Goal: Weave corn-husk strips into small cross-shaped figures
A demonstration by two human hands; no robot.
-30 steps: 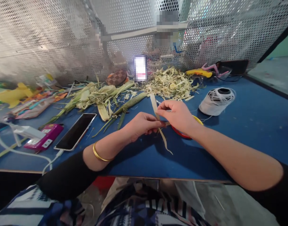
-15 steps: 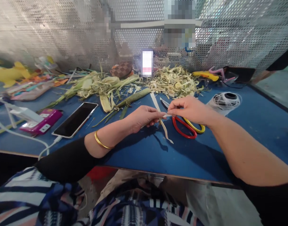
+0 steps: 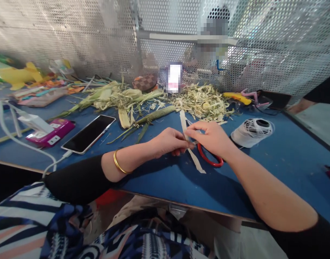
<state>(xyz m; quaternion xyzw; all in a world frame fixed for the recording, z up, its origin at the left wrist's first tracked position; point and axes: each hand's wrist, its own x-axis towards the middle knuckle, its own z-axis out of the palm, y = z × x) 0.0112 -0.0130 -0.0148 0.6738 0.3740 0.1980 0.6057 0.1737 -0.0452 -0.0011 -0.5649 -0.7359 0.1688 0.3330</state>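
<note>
A long pale strip of corn husk (image 3: 196,162) is pinched in my left hand (image 3: 174,140), its lower end hanging toward the table's front. The strip's upper part reaches up past my fingers toward the husk pile. My right hand (image 3: 210,138) is just above and to the right, fingers bent together with the tips at the strip; its thumb is partly hidden. Beneath my right hand lie scissors, with a red handle loop (image 3: 212,160) showing and the rest mostly covered. A white thread spool (image 3: 251,133) lies to the right of my right hand.
Corn husks (image 3: 124,102) and a heap of shredded husk (image 3: 203,102) lie along the back. At left are a phone (image 3: 89,133) on a charging cable and a purple power strip (image 3: 54,133). A perforated metal screen (image 3: 81,39) stands behind the blue table (image 3: 154,180).
My right hand has shifted from meeting my left fingertips to the strip's upper part, now covering the scissors' yellow handle. My left hand keeps its pinch. The view has shifted slightly.
</note>
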